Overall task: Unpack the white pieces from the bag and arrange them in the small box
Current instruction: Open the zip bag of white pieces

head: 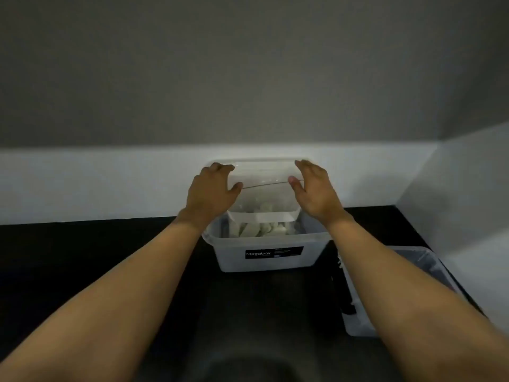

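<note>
A small clear plastic box (263,194) with a lid is held over the open top of a larger translucent box (264,260) that has a black label. My left hand (210,190) grips its left side and my right hand (314,188) its right side. A thin rubber band (265,184) runs across the lid between my two thumbs. White pieces (264,209) show dimly through the small box's wall, and more pale pieces (264,230) lie below in the large box. No bag can be made out.
The large box stands on a dark countertop (110,244) against a white wall. A second translucent container or lid (413,271) lies at the right, close to the corner wall. The light is dim.
</note>
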{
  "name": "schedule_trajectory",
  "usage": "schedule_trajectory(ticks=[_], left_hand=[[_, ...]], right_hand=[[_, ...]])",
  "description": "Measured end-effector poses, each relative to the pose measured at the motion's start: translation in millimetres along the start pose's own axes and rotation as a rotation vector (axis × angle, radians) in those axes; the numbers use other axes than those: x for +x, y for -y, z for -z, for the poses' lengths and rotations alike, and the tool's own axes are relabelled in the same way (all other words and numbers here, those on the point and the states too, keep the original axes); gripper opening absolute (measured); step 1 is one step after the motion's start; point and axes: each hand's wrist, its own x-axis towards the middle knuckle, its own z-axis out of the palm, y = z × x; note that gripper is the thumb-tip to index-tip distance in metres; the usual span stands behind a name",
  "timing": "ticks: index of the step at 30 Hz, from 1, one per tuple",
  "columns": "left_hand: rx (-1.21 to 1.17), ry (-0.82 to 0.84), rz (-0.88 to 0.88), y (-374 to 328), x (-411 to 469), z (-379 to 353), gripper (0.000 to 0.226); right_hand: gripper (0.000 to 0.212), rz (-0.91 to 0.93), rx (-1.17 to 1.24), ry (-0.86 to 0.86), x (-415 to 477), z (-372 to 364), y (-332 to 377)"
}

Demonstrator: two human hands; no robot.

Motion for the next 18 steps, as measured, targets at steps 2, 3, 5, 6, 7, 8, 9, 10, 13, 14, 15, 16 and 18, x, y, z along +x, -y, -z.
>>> schedule_trajectory(ticks=[2,3,5,6,7,8,9,10,13,14,15,16,18], left_hand=[[0.142,0.085,-0.016,6,15,-7,0.062],[0.237,0.119,-0.027,11,23,-13,0.064],[0.381,0.216,-0.038,18,31,-19,0.064],[0.437,0.275,-0.039,22,33,-22,0.059],[0.470,0.322,-0.032,26,34,-26,0.053],[0.484,0.357,-0.019,29,32,-27,0.045],[0.479,0.363,-0.002,32,30,-30,0.038],[0.475,0.348,0.004,33,26,-33,0.030],[0.399,0.218,0.011,34,15,-36,0.024],[0.326,0.187,0.041,33,13,-33,0.025],[0.222,0.169,0.085,35,12,-29,0.024],[0.098,0.163,0.137,36,11,-23,0.023],[-0.115,0.129,0.173,35,4,-12,0.020]], right_hand=[[0.054,-0.014,-0.048,-0.017,13,-6,-11],[0.055,-0.046,-0.072,0.021,21,-9,-19],[0.059,-0.099,-0.103,0.180,30,-10,-27],[0.060,-0.117,-0.129,0.285,33,-10,-29],[0.062,-0.127,-0.171,0.379,34,-12,-30],[0.063,-0.136,-0.221,0.459,33,-13,-30],[0.063,-0.140,-0.291,0.496,32,-16,-33],[0.059,-0.128,-0.376,0.511,31,-21,-36],[0.031,-0.107,-0.582,0.536,26,-25,-34],[0.028,-0.104,-0.576,0.501,25,-23,-32],[0.026,-0.103,-0.542,0.449,24,-17,-26],[0.024,-0.105,-0.488,0.390,25,-11,-24],[0.019,-0.101,-0.338,0.273,20,7,-20]])
